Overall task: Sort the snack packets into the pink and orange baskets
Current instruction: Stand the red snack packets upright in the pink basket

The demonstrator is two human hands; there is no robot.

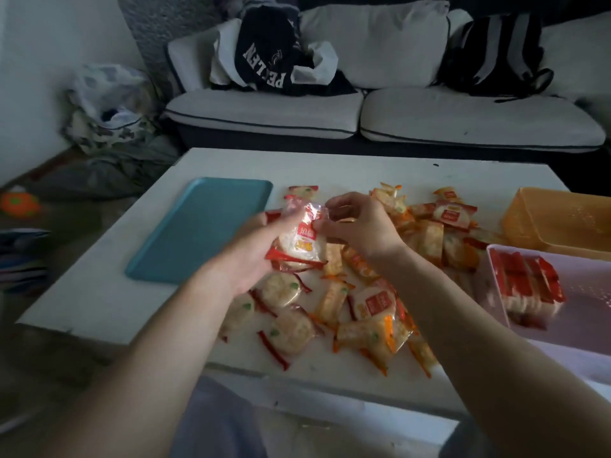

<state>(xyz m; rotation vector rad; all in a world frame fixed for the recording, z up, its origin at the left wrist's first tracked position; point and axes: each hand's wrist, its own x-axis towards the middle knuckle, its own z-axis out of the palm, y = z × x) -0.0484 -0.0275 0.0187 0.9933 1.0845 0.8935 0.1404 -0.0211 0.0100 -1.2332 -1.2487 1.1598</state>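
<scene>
Head view, sorting step in hand. My left hand point(244, 259) is palm-up over the middle of the counter point(99, 302), with its fingers curled under a small stack of red-edged packets point(299, 242). My right hand point(363, 226) has thumb and forefinger closed on the upper edge of the top wrapper, apparently squaring it onto the stack. The remaining loose packets point(363, 312), red-edged and orange-edged mixed, lie spread on the counter between the teal tray point(198, 229) and the two baskets at the right edge. The pink basket point(591, 292) is nearest me and holds a row of red-edged packets point(525, 285). The orange basket point(558, 219) stands just behind it, and I see no packets in the part of it that shows. Judgement: the held stack belongs in the pink basket, and most of the sorting is not yet done. To do this step well, I should check that every wrapper in the stack has the red edge before moving. I should align the stack so that nothing slides, since the film looks slick. I should then carry it clear above the loose pile and set it beside the existing row rather than dropping it. My right forearm crosses over the pile, so sweeping packets off the near edge is the main risk.
</scene>
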